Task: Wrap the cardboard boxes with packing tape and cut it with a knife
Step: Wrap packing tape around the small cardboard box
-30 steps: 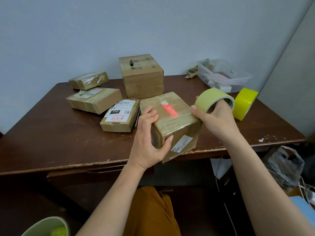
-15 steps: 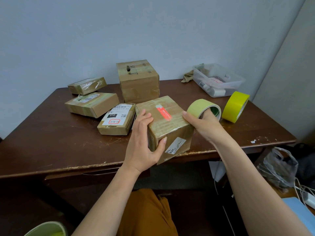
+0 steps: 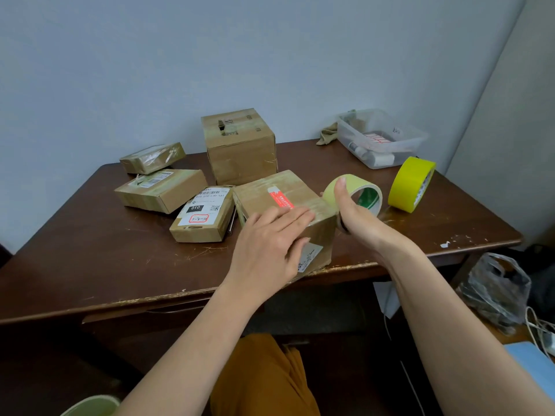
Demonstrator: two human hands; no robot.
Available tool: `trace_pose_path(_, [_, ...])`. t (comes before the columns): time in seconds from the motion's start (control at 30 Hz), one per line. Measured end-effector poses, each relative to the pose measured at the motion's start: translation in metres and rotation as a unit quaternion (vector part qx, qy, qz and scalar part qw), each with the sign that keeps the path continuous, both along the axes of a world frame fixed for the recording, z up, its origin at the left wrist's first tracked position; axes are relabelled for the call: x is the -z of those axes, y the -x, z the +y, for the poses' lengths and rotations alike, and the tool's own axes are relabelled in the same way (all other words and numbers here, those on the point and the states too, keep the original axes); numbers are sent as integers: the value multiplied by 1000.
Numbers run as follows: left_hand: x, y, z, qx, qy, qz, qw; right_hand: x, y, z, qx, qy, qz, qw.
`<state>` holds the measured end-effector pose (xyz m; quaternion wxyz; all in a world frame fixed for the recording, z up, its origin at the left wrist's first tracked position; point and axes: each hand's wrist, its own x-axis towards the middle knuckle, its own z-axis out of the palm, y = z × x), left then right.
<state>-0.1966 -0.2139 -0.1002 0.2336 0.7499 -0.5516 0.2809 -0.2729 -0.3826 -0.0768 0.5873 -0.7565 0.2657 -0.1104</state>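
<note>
At the left of the frame, two flat parcels (image 3: 160, 189) lie on the bench (image 3: 90, 250), with a labelled box (image 3: 202, 216) beside them and a tall carton (image 3: 240, 145) behind. At centre the left hand (image 3: 270, 250) lies flat, fingers straight, on the cardboard box (image 3: 322, 232) at the bench's near edge (its red sticker partly covered). Touching its right side, the right hand (image 3: 356, 216) grips a pale green tape roll (image 3: 365, 192). Further right stand a yellow tape roll (image 3: 411, 184) and a clear tub (image 3: 381, 142).
</note>
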Motion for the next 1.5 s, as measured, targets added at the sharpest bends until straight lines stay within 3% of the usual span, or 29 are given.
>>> trace_pose_path(0.27, [-28,-1,-16,-32,-157,-2,987,-2,0,-4,3,-4,3,1000])
trace_pose_path(0.43, [-30,1,-22,-47,-190,-12,981,-7,1,-6,1,-249,-25,968])
trace_pose_path(0.53, [-28,1,-24,-49,-193,-7,980,-4,-1,-8,-11,-177,-12,984])
trace_pose_path(0.83, [-22,-2,-27,-7,-175,47,983,-7,-2,-3,-24,-109,5,994])
trace_pose_path(0.97, [-19,1,-19,39,-100,23,994,-13,-4,0,-20,-70,-36,997])
trace_pose_path(1.07, [-10,-4,-10,73,9,31,997,-33,-6,6,-44,19,-87,995])
trace_pose_path(1.2, [-2,-7,-4,99,101,221,965,-61,-11,11,-86,165,-92,978])
trace_pose_path(1.27, [-5,-9,-4,71,96,257,959,-63,-12,16,-94,193,-81,973])
trace_pose_path(1.4, [-19,-17,-6,-5,55,190,980,-64,-10,30,-100,192,-101,971])
trace_pose_path(1.5, [-24,-22,2,-2,55,198,979,-59,-13,39,-74,215,-110,968])
